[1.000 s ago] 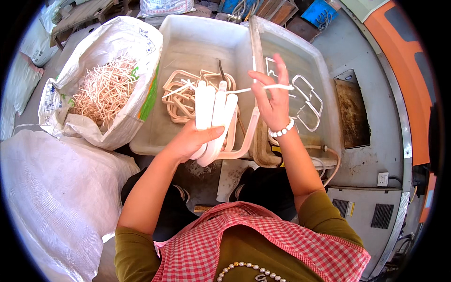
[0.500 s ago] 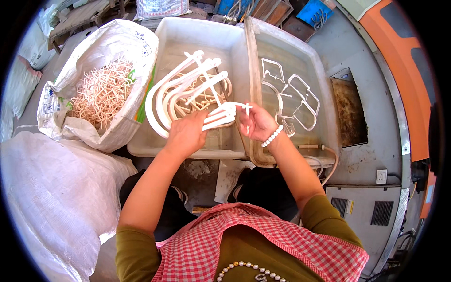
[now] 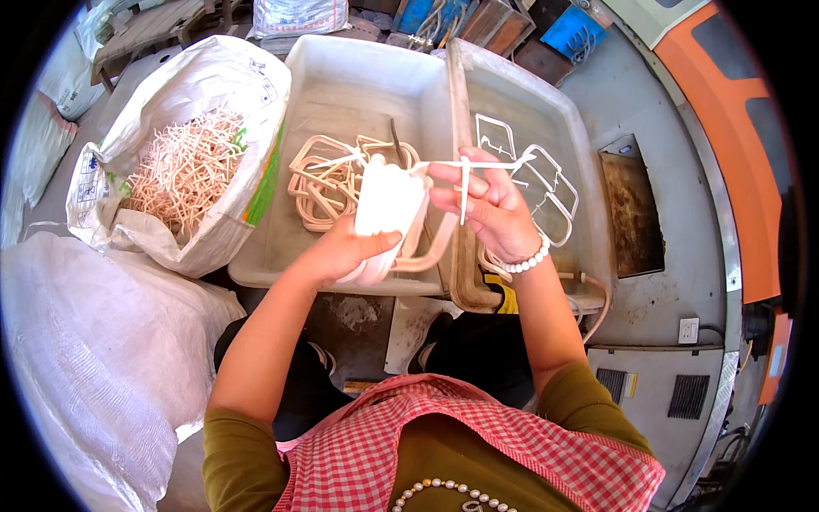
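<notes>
My left hand [image 3: 345, 252] is wrapped round a bundle of white curved plastic parts [image 3: 388, 205], thumb across its near side; glare hides their detail. Just right of it, the fingers of my right hand [image 3: 503, 213] pinch a thin white plastic sprue [image 3: 464, 192] shaped like a cross. One long arm of the sprue runs between the bundle and a small fork at its right end. Below the hands is a whitish plastic tub [image 3: 350, 60], where a pile of beige plastic frames [image 3: 316, 192] lies. Whether the sprue still joins the bundle, I cannot tell.
A second tub [image 3: 546, 94] on the right contains white plastic frames [image 3: 559, 171] and a yellow-black object [image 3: 506, 297]. At left, an open woven sack [image 3: 111, 230] is full of pinkish sprues [image 3: 183, 166]. A large white sack [image 3: 102, 367] sits nearer. An orange machine [image 3: 725, 128] stands at right.
The parts have turned from fanned out to a compact upright bundle in my left hand. My right hand has moved right and slightly up, with the sprue. The beige pile is now more exposed.
</notes>
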`<state>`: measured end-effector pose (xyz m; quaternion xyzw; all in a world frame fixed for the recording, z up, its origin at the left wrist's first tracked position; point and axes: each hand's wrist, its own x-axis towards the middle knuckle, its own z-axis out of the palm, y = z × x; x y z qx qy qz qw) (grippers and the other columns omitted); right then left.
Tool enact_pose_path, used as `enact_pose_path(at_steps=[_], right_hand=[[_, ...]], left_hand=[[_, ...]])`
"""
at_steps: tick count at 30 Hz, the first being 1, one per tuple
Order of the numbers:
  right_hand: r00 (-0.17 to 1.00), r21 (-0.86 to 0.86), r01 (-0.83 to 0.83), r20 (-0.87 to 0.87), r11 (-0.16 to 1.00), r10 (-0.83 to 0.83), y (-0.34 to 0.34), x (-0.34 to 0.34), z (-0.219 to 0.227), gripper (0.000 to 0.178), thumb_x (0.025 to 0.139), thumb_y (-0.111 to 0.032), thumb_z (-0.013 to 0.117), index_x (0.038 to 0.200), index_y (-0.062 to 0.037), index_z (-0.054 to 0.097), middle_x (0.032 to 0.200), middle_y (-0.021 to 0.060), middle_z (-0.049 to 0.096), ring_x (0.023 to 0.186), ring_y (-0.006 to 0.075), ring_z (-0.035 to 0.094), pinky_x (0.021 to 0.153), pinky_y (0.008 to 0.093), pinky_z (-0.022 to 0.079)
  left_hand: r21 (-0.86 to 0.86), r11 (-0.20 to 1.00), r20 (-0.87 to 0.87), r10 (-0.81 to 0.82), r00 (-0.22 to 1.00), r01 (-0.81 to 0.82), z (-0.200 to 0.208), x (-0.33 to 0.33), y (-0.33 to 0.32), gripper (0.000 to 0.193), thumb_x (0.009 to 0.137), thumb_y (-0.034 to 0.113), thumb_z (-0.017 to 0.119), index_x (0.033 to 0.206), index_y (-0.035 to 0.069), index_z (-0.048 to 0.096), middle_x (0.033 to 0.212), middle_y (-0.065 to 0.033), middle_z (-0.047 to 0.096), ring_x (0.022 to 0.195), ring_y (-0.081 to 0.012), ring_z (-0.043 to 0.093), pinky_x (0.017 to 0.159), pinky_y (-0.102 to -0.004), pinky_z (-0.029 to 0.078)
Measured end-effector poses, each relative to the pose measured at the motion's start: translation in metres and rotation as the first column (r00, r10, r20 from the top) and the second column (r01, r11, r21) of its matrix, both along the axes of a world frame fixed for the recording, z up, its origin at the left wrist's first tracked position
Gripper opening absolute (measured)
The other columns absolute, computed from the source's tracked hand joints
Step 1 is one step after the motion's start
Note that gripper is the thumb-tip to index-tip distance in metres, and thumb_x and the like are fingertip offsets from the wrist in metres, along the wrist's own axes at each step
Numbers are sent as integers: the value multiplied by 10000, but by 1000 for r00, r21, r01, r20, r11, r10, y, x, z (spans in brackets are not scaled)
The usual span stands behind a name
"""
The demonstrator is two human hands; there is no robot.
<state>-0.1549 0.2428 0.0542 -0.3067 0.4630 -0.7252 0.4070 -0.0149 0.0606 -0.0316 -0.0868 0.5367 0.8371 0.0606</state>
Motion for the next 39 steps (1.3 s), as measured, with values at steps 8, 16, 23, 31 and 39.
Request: enact_pose_path(at_steps=[8, 16, 23, 31, 39], right_hand=[[348, -30, 554, -899, 832, -264, 10, -14, -1, 400, 732, -21, 754, 1103, -34, 604, 985, 50, 654, 963, 142, 596, 756, 257, 483], [714, 13, 564, -511, 826, -479, -15, 2, -8, 86, 830, 11, 625, 861, -8, 548, 765, 107, 653, 674, 172, 658, 641, 261, 537], [764, 609, 626, -605, 487, -224, -17, -42, -91, 96, 821, -92, 606, 873, -30, 556, 667, 51, 601, 516, 136, 583, 464, 268, 495], [885, 422, 284, 231, 861, -405, -16, -37, -67, 205, 814, -167, 708, 966, -81, 601, 849, 36, 657, 664, 142, 639, 633, 288, 544], [753, 461, 584, -616, 668, -233, -8, -27, -47, 243, 844, -276, 676, 933, -51, 651, 859, 51, 622, 805, 161, 570, 697, 313, 481]], left_hand=[[15, 981, 14, -193, 981, 193, 2, 2, 11, 420, 837, 262, 693, 1137, -1, 561, 951, -81, 630, 851, -165, 602, 763, -318, 493], [-594, 790, -26, -206, 978, 151, -7, 6, 20, 335, 837, 230, 671, 1072, 13, 575, 886, -81, 638, 801, -195, 621, 738, -328, 496], [-958, 12, -285, -170, 943, -287, -22, 2, 25, 297, 730, 129, 641, 1018, 73, 590, 866, -132, 635, 823, -307, 631, 676, -443, 493], [-735, 666, -42, 138, 990, -124, -23, -1, 9, 334, 822, 250, 661, 1044, 2, 630, 879, -138, 673, 794, -229, 639, 722, -326, 484], [-716, 686, -11, 174, 985, -129, -19, -6, 4, 364, 833, 298, 618, 1065, 18, 607, 908, -183, 668, 857, -331, 638, 770, -397, 485]])
